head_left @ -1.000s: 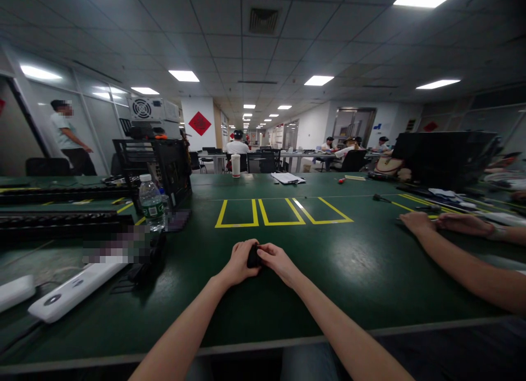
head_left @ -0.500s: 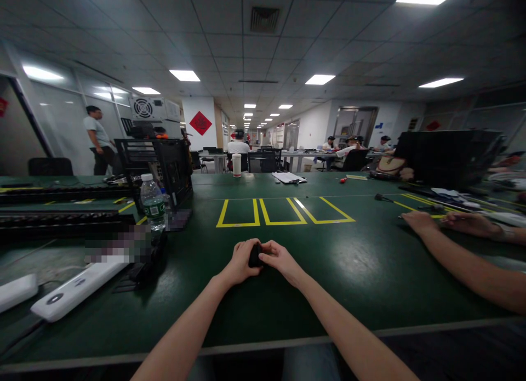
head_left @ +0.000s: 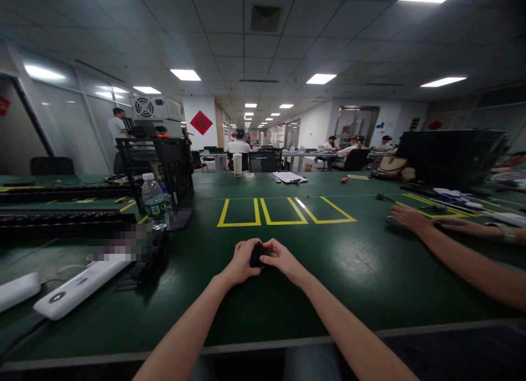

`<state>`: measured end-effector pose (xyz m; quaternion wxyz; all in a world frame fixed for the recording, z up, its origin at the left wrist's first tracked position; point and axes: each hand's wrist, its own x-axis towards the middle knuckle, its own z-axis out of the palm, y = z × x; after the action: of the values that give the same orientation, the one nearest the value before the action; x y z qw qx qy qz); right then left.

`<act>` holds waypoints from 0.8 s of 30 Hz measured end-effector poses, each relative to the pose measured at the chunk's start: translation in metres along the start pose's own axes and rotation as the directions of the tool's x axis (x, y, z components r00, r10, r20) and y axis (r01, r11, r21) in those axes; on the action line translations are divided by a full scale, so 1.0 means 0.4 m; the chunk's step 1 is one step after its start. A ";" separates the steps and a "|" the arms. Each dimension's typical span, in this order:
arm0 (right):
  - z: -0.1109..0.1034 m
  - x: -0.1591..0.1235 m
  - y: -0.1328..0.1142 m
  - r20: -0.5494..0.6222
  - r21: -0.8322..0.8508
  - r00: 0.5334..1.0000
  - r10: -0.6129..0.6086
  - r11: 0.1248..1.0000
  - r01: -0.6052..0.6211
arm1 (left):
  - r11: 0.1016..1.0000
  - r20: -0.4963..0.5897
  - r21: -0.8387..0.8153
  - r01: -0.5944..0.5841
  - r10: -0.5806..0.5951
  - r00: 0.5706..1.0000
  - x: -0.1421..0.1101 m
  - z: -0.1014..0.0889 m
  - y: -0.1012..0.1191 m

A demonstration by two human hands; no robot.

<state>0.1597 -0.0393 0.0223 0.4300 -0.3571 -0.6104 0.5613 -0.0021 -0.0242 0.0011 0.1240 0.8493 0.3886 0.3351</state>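
Both my hands meet over the dark green table (head_left: 361, 271), a little in front of me. My left hand (head_left: 240, 262) and my right hand (head_left: 281, 259) are closed together around a small black object (head_left: 257, 255), of which only a sliver shows between the fingers. Beyond them, three yellow taped rectangles (head_left: 283, 211) mark the table surface.
A water bottle (head_left: 153, 201) and a black rack (head_left: 158, 164) stand at the left, with white power strips (head_left: 78, 289) nearer me. A co-worker's forearms (head_left: 452, 244) rest on the table at the right. A white cup (head_left: 237, 164) and papers (head_left: 289, 177) lie at the far edge.
My hands keep hold of the black object in the same spot. The co-worker's hands have shifted slightly. A person in the background at the left has walked to the right.
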 end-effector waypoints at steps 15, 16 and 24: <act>-0.004 0.018 0.021 -0.036 0.022 0.997 0.066 0.998 -0.066 | 1.000 -0.026 0.022 0.020 -0.019 0.999 0.001 0.003 0.010; -0.005 0.013 0.017 -0.029 0.000 0.999 0.041 0.999 -0.041 | 0.999 -0.026 0.020 0.025 -0.024 0.999 0.002 0.005 0.009; 0.002 0.012 0.018 -0.050 0.043 0.997 0.058 0.998 -0.056 | 0.999 -0.013 0.004 0.033 -0.033 0.999 0.003 -0.002 0.012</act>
<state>0.1567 -0.0343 0.0157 0.4367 -0.3794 -0.5770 0.5766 0.0006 -0.0266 0.0045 0.1251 0.8409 0.4039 0.3379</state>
